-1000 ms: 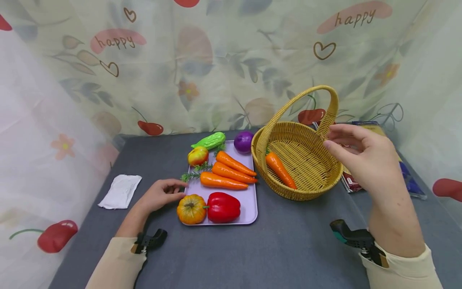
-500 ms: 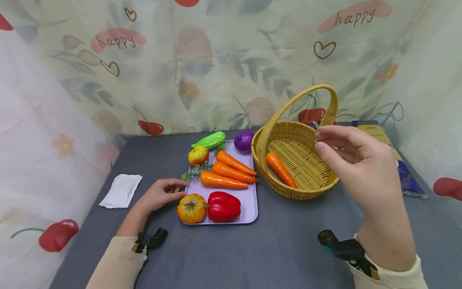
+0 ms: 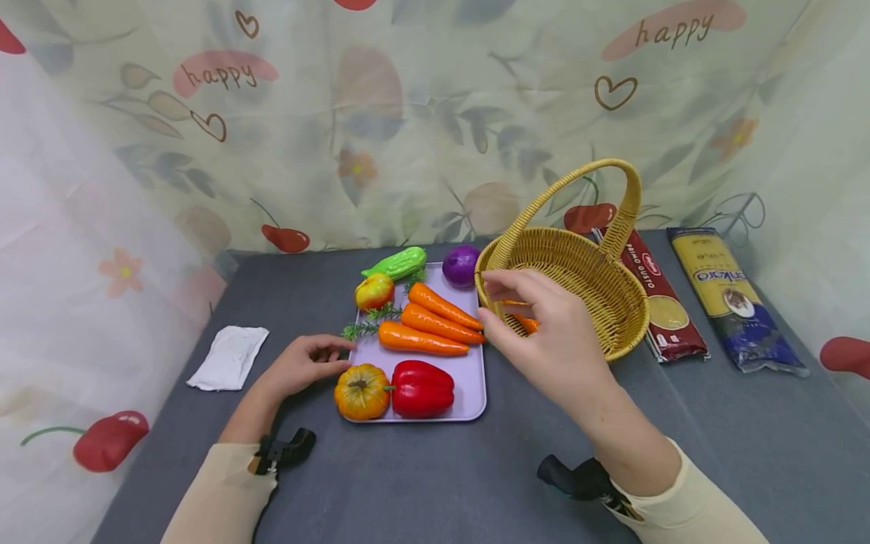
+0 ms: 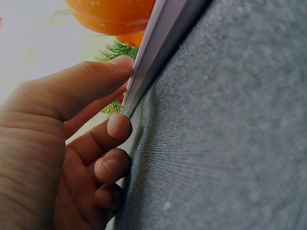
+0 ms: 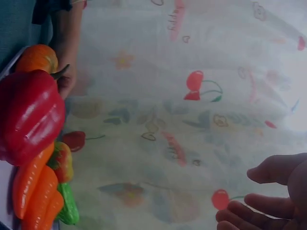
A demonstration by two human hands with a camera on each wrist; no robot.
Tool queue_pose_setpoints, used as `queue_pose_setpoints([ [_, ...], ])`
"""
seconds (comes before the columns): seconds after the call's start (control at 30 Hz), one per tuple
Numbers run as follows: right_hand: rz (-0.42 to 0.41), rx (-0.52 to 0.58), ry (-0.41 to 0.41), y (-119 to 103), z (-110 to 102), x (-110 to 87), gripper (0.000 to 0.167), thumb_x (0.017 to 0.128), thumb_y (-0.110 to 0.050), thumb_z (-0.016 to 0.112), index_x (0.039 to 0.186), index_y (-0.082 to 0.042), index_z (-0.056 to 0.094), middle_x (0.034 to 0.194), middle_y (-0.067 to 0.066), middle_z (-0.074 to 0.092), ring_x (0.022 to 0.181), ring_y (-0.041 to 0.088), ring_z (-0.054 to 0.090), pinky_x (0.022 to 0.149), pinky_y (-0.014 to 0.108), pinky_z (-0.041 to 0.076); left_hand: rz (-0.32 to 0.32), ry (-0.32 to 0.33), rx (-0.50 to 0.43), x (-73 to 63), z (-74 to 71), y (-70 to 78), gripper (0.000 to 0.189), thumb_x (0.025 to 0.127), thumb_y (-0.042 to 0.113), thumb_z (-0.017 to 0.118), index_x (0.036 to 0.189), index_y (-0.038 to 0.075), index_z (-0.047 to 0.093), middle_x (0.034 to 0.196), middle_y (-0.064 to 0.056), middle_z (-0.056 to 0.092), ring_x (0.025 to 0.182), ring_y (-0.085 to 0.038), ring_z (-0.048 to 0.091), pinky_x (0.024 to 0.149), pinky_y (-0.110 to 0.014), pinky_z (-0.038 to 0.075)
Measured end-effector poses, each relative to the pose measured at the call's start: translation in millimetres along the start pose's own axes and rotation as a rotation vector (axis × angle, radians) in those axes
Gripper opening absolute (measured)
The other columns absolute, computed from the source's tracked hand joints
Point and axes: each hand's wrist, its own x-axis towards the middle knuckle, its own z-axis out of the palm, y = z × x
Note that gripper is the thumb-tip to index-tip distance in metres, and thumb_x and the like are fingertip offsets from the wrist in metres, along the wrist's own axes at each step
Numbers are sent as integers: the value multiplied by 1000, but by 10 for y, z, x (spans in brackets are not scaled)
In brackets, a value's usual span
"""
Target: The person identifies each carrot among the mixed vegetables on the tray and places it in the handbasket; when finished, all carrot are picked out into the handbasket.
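In the head view my left hand (image 3: 309, 366) rests at the left edge of a lilac tray (image 3: 469, 393), thumb and forefinger touching its rim (image 4: 148, 52); the other fingers hang loosely curled. Three orange carrots (image 3: 421, 339), a red bell pepper (image 3: 423, 389), a small pumpkin (image 3: 362, 393) and a purple onion-like vegetable (image 3: 461, 266) lie on the tray. My right hand (image 3: 553, 332) holds nothing, thumb and fingers apart, above the near left side of a wicker basket (image 3: 642, 313). Partly hidden behind that hand, another carrot (image 3: 526, 323) lies in the basket.
A red-and-yellow fruit (image 3: 374, 292) and a green bumpy gourd (image 3: 397, 264) sit at the tray's back left corner. Two pasta packets, one red (image 3: 662, 302) and one yellow-blue (image 3: 737, 302), lie right of the basket. A white tissue packet (image 3: 228, 358) is at far left.
My right hand has moved left from the basket's right side to its near left side, uncovering the red pasta packet and covering part of the carrot inside. My left hand stays at the tray.
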Motion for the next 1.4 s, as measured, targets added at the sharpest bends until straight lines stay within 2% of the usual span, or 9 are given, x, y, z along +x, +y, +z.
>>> queue_pose_setpoints([
  [0.23, 75, 29, -156, 296, 454, 81, 45, 91, -13, 78, 133, -8, 65, 119, 5, 67, 110, 17, 64, 93, 35, 54, 13, 1, -5, -10, 1, -43, 28, 94, 21, 78, 119, 10, 75, 83, -6, 57, 71, -21, 51, 62, -27, 39],
  [0.4, 167, -48, -293, 564, 734, 115, 59, 93, -23, 74, 145, -4, 55, 136, 12, 62, 126, 26, 57, 106, 43, 45, 12, 0, -12, -14, 11, -56, 27, 94, 20, 78, 119, 10, 75, 83, -6, 57, 71, -21, 51, 62, -27, 39],
  [0.53, 223, -99, -365, 743, 851, 124, 69, 95, -28, 72, 152, -1, 46, 149, 16, 52, 139, 32, 47, 114, 47, 35, -1, -2, -5, -10, 27, -51, 27, 94, 21, 78, 119, 11, 75, 83, -7, 57, 71, -20, 51, 62, -27, 39],
  [0.77, 275, -139, -418, 979, 1009, 88, 76, 98, -31, 67, 157, 3, 33, 156, 22, 42, 145, 35, 39, 117, 48, 30, 3, -2, 16, 1, 25, -59, 27, 94, 22, 77, 119, 12, 75, 84, -7, 57, 71, -21, 51, 62, -26, 39],
  [0.87, 309, -152, -446, 1027, 1052, 73, 74, 102, -32, 63, 157, 5, 31, 156, 24, 40, 145, 36, 38, 117, 48, 28, 7, -1, 20, 3, 20, -61, 27, 94, 22, 78, 119, 12, 75, 84, -6, 57, 71, -20, 51, 62, -26, 38],
  [1.17, 313, -254, -461, 1119, 1119, 45, 53, 105, -18, 56, 150, 7, 43, 146, 27, 50, 136, 37, 49, 113, 48, 36, -2, -12, 7, 6, 9, -39, 28, 94, 21, 78, 120, 13, 74, 85, -6, 57, 72, -21, 51, 63, -26, 39],
  [1.4, 253, -296, -439, 1175, 1148, 45, 47, 99, -11, 65, 142, 6, 55, 128, 22, 64, 120, 34, 62, 104, 46, 45, 11, -12, 10, 17, -1, -38, 27, 94, 22, 78, 119, 12, 74, 85, -6, 57, 72, -21, 51, 63, -27, 39],
])
